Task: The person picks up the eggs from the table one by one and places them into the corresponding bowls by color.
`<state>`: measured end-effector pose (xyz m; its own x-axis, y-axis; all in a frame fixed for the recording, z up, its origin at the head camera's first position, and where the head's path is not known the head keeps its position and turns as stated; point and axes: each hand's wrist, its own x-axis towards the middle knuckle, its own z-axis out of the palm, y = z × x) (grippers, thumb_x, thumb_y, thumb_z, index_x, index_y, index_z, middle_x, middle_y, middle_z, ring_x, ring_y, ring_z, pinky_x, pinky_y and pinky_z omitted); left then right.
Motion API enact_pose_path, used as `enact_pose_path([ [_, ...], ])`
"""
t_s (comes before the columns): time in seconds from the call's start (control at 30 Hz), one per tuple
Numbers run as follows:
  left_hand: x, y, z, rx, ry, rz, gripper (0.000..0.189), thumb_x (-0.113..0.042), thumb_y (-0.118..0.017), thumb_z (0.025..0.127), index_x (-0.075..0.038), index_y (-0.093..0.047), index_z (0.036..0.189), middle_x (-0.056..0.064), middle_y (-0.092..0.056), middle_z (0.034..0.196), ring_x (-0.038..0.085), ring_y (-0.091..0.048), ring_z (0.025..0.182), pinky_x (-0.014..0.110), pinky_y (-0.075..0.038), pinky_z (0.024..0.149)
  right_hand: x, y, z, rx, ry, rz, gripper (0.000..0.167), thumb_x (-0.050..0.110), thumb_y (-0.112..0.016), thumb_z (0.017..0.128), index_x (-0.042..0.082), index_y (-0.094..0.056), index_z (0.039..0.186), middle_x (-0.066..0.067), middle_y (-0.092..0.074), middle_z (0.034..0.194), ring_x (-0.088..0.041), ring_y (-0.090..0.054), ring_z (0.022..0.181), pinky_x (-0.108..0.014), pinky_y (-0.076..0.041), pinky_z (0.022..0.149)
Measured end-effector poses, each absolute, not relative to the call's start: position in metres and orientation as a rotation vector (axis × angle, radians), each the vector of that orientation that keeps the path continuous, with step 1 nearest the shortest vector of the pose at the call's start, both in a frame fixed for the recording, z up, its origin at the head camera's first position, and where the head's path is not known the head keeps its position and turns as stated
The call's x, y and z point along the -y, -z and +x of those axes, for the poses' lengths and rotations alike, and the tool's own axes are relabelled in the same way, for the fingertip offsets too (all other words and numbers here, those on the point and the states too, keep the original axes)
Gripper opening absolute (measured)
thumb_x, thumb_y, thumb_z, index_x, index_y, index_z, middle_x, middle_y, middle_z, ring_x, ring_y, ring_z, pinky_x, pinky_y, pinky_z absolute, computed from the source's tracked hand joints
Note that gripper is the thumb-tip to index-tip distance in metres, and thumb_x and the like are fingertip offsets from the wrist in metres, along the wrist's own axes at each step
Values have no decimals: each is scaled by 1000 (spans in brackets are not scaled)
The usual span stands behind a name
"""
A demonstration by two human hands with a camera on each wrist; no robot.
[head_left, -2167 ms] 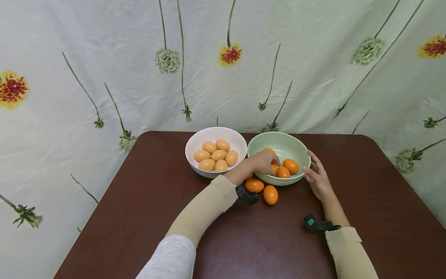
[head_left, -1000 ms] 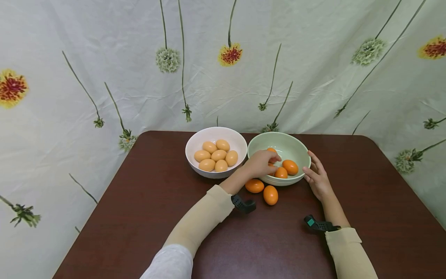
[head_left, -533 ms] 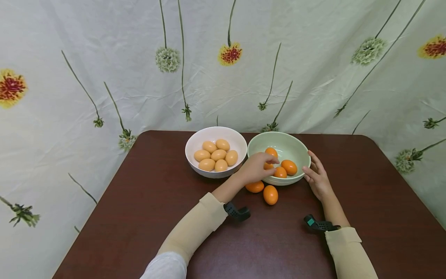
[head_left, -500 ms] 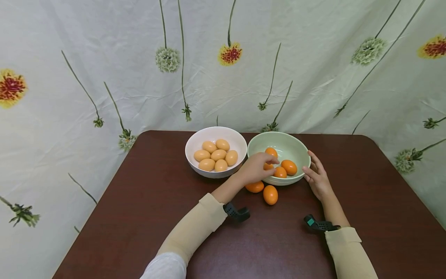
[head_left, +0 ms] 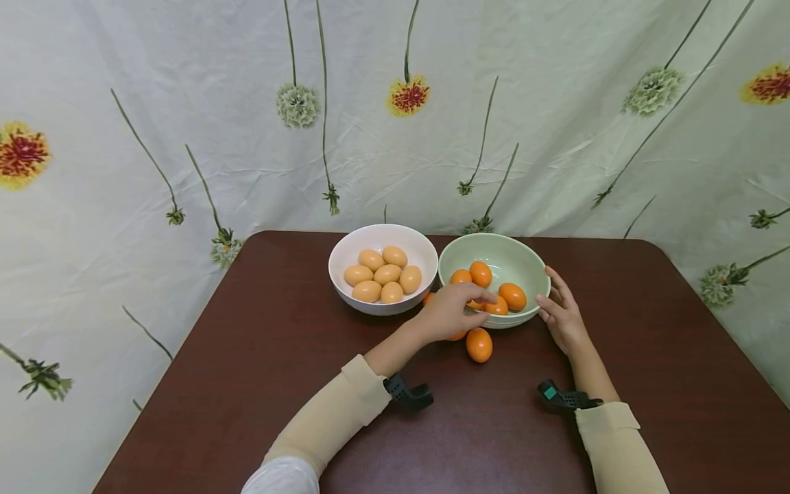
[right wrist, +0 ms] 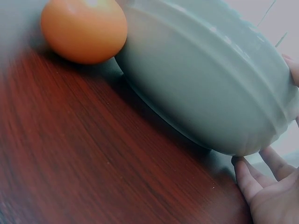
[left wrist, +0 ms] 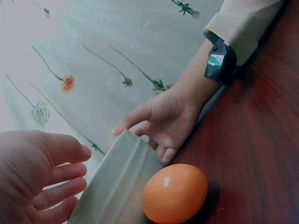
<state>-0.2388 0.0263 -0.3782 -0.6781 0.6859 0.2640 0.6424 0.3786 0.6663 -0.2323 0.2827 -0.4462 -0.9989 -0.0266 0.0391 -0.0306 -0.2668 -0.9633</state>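
My left hand (head_left: 449,312) hovers over the near left rim of a pale green bowl (head_left: 515,257). In the left wrist view its fingers are loosely bent, with nothing between them. Several orange eggs lie in this bowl, among them one egg (head_left: 512,296) at the right and another (head_left: 481,274) farther back. My right hand (head_left: 563,319) holds the bowl's right side, fingers spread along the wall and rim. On the table in front stands an orange egg (head_left: 479,345). A second egg (head_left: 457,336) and a third (head_left: 428,298) are partly hidden by my left hand.
A white bowl (head_left: 340,274) with several tan eggs (head_left: 387,275) stands close at the left of the green one. Both are near the back edge of the dark brown table (head_left: 259,357). A flower-patterned cloth (head_left: 543,103) hangs behind.
My left hand has drawn out of the green bowl, back toward the near left, its fingers parting. More orange eggs in the bowl have come into sight. My right hand stays in place.
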Motion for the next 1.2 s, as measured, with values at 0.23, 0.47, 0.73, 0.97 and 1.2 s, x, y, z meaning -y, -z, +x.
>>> enact_pose_path([
  [0.23,-21,386,-227,-2576,-1242,1325,20,-7,-69,89,-5,-71,108,4,-70,105,18,-64,98,24,-49,88,-283,447,-233,1898,-2497,67,62,8,-54,98,21,-29,154,-6,-27,141,-21,-37,123,-18,-47,88],
  [0.47,-17,391,-214,-2621,-1196,1311,20,-9,-70,88,-8,-71,109,1,-69,106,13,-62,97,21,-47,87,-282,446,-233,1908,-2496,59,63,7,-53,98,22,-28,154,-9,-24,145,-22,-34,125,-18,-46,88],
  [0.73,-19,398,-208,-2609,-962,1355,23,-13,-69,90,-9,-70,113,0,-67,111,14,-59,101,18,-42,92,-283,447,-232,1907,-2498,59,63,8,-53,99,21,-27,155,-8,-25,144,-21,-36,124,-18,-46,89],
  [0.97,-23,400,-205,-2654,-859,1405,24,-15,-69,89,-11,-71,112,-2,-67,110,10,-58,103,19,-42,93,-282,446,-231,1908,-2491,70,63,7,-52,99,21,-27,155,-7,-25,143,-22,-35,124,-18,-47,89],
  [1.2,-24,403,-204,-2690,-798,1415,22,-18,-68,90,-12,-71,111,-1,-67,111,13,-58,108,20,-41,96,-282,445,-232,1913,-2494,58,62,8,-52,99,22,-27,155,-14,-18,149,-23,-34,126,-17,-46,89],
])
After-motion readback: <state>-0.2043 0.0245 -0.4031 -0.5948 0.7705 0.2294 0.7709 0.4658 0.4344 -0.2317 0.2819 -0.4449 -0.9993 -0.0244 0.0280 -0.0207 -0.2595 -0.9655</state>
